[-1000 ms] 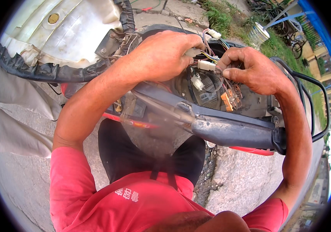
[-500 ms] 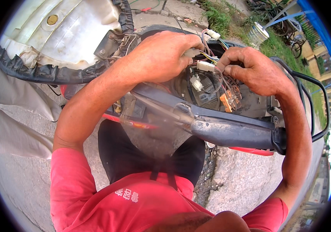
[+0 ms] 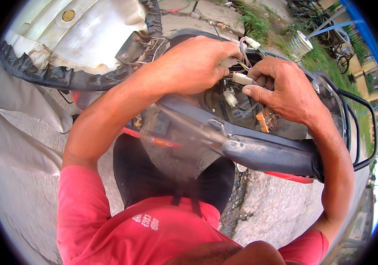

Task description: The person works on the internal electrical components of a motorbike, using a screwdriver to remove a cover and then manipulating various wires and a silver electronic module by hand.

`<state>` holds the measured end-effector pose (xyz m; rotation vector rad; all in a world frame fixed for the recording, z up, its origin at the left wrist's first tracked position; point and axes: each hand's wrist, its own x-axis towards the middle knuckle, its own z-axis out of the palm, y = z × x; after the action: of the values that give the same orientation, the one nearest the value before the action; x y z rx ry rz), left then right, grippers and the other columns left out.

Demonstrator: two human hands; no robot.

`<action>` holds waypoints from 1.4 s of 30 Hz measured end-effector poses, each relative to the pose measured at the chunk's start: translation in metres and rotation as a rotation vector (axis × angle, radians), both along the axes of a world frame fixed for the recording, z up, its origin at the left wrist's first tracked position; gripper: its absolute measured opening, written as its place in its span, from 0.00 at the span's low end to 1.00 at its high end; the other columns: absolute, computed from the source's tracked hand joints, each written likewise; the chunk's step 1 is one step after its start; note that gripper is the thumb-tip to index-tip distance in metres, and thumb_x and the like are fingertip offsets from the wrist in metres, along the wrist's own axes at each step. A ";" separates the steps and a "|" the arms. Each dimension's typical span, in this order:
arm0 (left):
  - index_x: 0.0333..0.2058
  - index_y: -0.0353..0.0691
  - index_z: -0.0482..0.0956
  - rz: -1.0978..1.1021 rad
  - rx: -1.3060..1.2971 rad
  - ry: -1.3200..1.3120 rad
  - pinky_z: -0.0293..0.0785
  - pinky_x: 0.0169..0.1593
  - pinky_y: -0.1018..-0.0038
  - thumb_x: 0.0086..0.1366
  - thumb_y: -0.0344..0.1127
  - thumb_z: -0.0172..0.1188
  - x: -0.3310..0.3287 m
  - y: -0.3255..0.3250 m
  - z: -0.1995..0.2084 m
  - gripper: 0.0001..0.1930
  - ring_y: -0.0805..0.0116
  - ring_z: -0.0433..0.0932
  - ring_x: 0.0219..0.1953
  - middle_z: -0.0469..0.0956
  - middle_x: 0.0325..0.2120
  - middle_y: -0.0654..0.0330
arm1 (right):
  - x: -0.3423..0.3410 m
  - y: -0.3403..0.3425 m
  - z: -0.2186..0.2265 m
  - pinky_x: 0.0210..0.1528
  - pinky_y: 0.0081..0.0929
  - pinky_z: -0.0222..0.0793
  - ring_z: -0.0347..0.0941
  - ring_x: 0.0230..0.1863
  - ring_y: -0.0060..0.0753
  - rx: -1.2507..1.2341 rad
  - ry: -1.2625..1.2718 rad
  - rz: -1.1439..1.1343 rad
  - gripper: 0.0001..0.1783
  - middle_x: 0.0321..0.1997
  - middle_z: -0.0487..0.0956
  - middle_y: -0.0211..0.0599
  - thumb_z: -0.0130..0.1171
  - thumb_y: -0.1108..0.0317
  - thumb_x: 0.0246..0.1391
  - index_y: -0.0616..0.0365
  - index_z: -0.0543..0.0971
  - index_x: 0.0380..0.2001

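Observation:
My left hand (image 3: 204,62) is closed on a white plastic wire connector (image 3: 228,62), pinching it between thumb and fingers, with thin coloured wires running out of it. My right hand (image 3: 281,86) is beside it, its thumb and curled forefinger apart around the wire end of a second white connector (image 3: 242,78). Below these, a third white connector (image 3: 230,97) hangs loose. Near my right wrist sits an orange block with metal terminals (image 3: 264,120). Another white connector (image 3: 253,43) stands up behind my hands on its bundle of wires.
The wiring lies inside the opened body of a scooter-like vehicle, behind a grey side panel (image 3: 268,152). Its upturned seat (image 3: 96,33) is at the left, beside a person's light trousers (image 3: 21,106). A black metal rail (image 3: 368,119) curves at the right; a white bucket (image 3: 300,44) stands beyond.
My right thumb has parted from the forefinger and now lies lower, by the second connector. My left hand keeps its pinch. The whole view has shifted slightly.

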<state>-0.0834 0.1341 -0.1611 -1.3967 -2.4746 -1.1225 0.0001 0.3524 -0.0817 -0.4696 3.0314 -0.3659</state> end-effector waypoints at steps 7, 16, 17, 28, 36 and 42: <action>0.54 0.40 0.82 0.001 0.039 0.000 0.77 0.52 0.52 0.65 0.30 0.65 -0.003 -0.001 -0.002 0.18 0.37 0.82 0.49 0.84 0.43 0.42 | 0.001 0.003 -0.006 0.44 0.48 0.76 0.81 0.41 0.53 0.098 0.196 0.261 0.09 0.35 0.82 0.45 0.69 0.66 0.53 0.60 0.85 0.34; 0.53 0.40 0.82 0.086 0.040 -0.001 0.78 0.52 0.53 0.66 0.31 0.66 -0.001 0.000 -0.002 0.17 0.38 0.82 0.49 0.84 0.43 0.42 | 0.002 0.001 -0.002 0.37 0.43 0.74 0.76 0.34 0.45 0.259 0.386 0.608 0.09 0.28 0.75 0.37 0.66 0.70 0.45 0.57 0.74 0.22; 0.53 0.40 0.82 0.086 0.041 -0.005 0.78 0.52 0.53 0.66 0.31 0.66 -0.001 0.000 -0.002 0.17 0.38 0.82 0.49 0.84 0.43 0.42 | 0.002 0.001 -0.003 0.37 0.43 0.74 0.76 0.34 0.46 0.260 0.392 0.602 0.09 0.28 0.75 0.37 0.66 0.70 0.44 0.57 0.74 0.22; 0.53 0.39 0.82 0.057 0.051 0.027 0.77 0.53 0.51 0.65 0.31 0.65 -0.001 -0.002 0.000 0.18 0.37 0.81 0.49 0.84 0.43 0.42 | 0.005 -0.001 0.000 0.43 0.48 0.76 0.80 0.41 0.52 0.191 0.244 0.345 0.10 0.34 0.79 0.41 0.69 0.67 0.52 0.58 0.83 0.36; 0.53 0.39 0.83 0.044 0.067 0.036 0.77 0.52 0.51 0.64 0.31 0.65 -0.002 -0.002 -0.001 0.18 0.38 0.81 0.48 0.84 0.42 0.42 | 0.007 -0.003 -0.007 0.45 0.47 0.76 0.80 0.42 0.53 0.156 0.236 0.268 0.11 0.36 0.80 0.43 0.68 0.68 0.53 0.58 0.83 0.39; 0.53 0.38 0.83 0.043 0.064 0.024 0.78 0.52 0.52 0.64 0.32 0.65 -0.001 -0.002 0.000 0.18 0.38 0.82 0.48 0.84 0.42 0.42 | 0.006 -0.003 -0.006 0.45 0.47 0.76 0.80 0.42 0.53 0.159 0.245 0.297 0.09 0.35 0.80 0.42 0.67 0.70 0.51 0.58 0.82 0.36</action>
<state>-0.0843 0.1321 -0.1611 -1.3255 -2.4175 -1.1585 0.0065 0.3491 -0.0875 -1.0014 3.1126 -0.0533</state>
